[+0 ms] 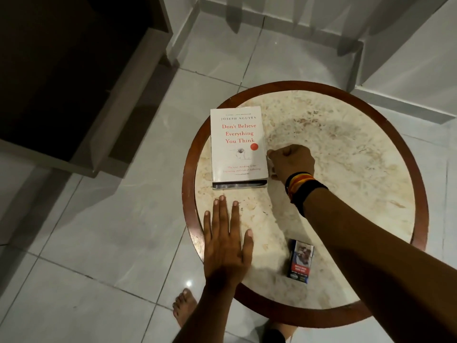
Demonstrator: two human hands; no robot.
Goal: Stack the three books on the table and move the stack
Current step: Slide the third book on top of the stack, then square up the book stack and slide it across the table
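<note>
While the stack of books sits at about ten o'clock on the round marble-topped table, the stacking itself looks finished: the white paperback "Don't Believe Everything You Think" lies face up on top, and a darker edge peeks out beneath it at the near end. How many books lie under that cover I cannot tell from here. The right hand, bands on its wrist, is curled at the stack's three o'clock edge, fingers tucked in against the side of the books, pinching or hooking that edge by the look of it. The left hand lies flat and spread at seven o'clock on the table, palm down over the wooden rim, just short of the stack's near end and not touching it. A small cigarette pack stands at six o'clock, well clear. My read: stacked, yes; the move of the stack remains to be done.
</note>
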